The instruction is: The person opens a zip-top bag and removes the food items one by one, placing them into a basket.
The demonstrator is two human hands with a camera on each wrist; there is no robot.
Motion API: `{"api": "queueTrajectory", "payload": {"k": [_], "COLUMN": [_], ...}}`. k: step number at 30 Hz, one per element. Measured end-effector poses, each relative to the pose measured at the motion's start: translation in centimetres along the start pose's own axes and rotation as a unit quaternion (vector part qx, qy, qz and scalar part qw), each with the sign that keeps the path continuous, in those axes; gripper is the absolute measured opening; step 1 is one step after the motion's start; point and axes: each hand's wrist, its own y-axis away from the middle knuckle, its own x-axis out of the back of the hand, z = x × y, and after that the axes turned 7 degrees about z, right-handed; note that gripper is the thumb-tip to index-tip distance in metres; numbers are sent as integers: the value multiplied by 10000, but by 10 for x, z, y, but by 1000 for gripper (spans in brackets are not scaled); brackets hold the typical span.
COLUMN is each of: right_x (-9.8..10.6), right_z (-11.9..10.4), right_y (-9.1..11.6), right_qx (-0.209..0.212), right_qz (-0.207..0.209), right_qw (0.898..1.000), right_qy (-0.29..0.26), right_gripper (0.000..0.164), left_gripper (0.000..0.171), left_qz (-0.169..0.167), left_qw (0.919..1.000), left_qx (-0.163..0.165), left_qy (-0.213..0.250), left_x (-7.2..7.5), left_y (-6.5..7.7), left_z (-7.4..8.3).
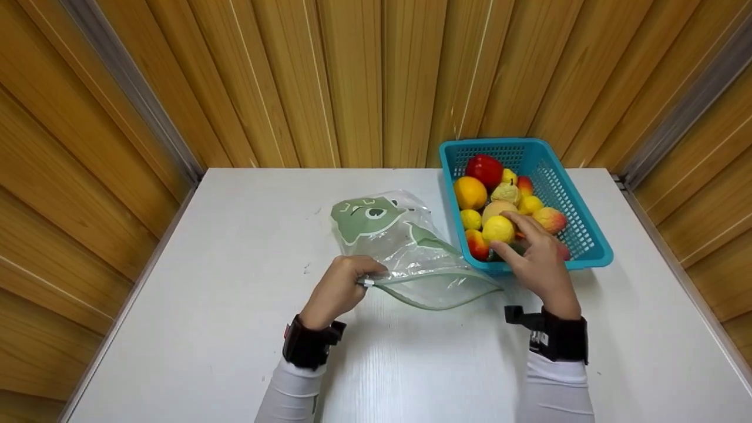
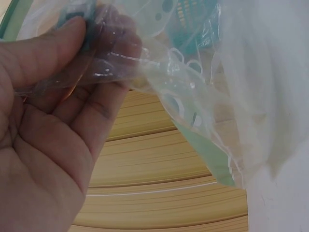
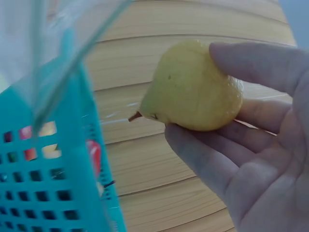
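Observation:
My right hand (image 1: 543, 267) holds a yellow pear (image 3: 193, 89) between thumb and fingers, its brown stem pointing away from the palm. In the head view the pear overlaps the near part of a blue-green plastic basket (image 1: 587, 226) of fruit. On the table lies a clear zip bag (image 1: 405, 258) with a green cartoon print, its mouth gaping toward me. At the left end of that mouth, beside the slider (image 1: 367, 282), my left hand (image 1: 338, 288) pinches the bag's edge. Through the film, the left wrist view shows fingertips behind the plastic.
Among the fruit in the basket are a red apple-like fruit (image 1: 484, 170), an orange (image 1: 470, 192) and several yellow and reddish pieces. The basket stands at the right of the white table (image 1: 223, 305), close against the bag. Wood-patterned panels (image 1: 352, 82) rise behind and at both sides.

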Motion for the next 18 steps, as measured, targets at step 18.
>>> {"api": "queueTrajectory", "payload": {"k": [18], "right_x": [-18], "right_z": [33], "right_y": [-17], "right_qx": [-501], "right_qz": [-318], "right_qw": [9970], "right_qy": [503], "right_gripper": [65], "left_gripper": [44], "left_qz": [-4], "left_qw": [10000], "left_qx": [-55], "left_qy": [-50], "left_x": [0], "left_y": [-1], "left_z": [0]}}
